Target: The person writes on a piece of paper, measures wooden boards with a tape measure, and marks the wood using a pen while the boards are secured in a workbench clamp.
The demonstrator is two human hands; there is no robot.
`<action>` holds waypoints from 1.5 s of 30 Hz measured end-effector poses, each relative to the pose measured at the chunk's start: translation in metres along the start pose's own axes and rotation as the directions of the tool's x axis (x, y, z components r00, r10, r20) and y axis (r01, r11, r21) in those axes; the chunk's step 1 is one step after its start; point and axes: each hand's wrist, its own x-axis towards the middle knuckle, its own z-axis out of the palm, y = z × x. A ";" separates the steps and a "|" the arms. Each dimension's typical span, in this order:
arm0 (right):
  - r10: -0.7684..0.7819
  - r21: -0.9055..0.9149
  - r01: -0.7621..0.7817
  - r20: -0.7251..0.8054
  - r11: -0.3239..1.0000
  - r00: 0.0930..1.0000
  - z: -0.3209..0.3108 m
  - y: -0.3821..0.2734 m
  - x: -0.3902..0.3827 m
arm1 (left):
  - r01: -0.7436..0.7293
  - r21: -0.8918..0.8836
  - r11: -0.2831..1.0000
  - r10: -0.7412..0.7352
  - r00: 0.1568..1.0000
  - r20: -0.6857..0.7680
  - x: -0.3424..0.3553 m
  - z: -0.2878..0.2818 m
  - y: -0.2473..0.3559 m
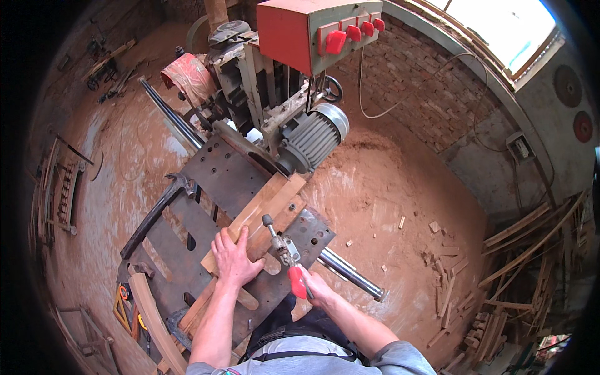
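My left hand [236,257] lies on the near end of a wooden block [256,212], its fingers stretched out across the top and thumb apart. My right hand [317,289] is wrapped around the red handle of a toggle clamp [287,251]. The clamp's dark rubber tip stands raised, apart from the wood. A second wooden piece [289,215] with a bolt in it lies against the block's right side. Both rest on a dark slotted metal machine table [215,172]. The block's far end lies close to the grey motor [319,134].
A claw hammer [150,222] lies along the table's left side. Nearer me are a curved wooden piece [152,306] and a tape measure [126,291]. A red switch box [284,37] hangs above the machine. Steel rails [353,275] stick out right; offcuts [447,287] litter the dusty floor.
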 end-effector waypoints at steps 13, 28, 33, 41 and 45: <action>-0.021 0.084 0.020 0.019 0.996 1.000 0.011 0.000 0.000 | 0.015 -0.011 1.000 -0.015 0.998 -0.054 -0.007 0.004 -0.004; 0.000 0.094 -0.010 0.106 0.995 0.994 -0.006 0.010 0.011 | 0.035 0.013 0.999 -0.034 0.998 -0.047 -0.006 0.002 -0.004; -0.021 0.132 0.002 0.147 0.991 0.989 -0.021 0.017 0.012 | 0.012 -0.009 1.000 -0.012 1.000 -0.006 -0.002 -0.010 0.005; 0.037 -0.600 -0.017 0.020 0.800 0.999 -0.024 -0.036 -0.046 | 0.044 -0.055 0.998 -0.040 0.997 0.068 -0.006 -0.016 0.000; -0.300 -0.925 -0.003 -0.126 0.379 0.945 0.031 -0.155 -0.087 | 0.020 -0.080 0.997 -0.012 0.995 0.101 0.000 -0.020 0.011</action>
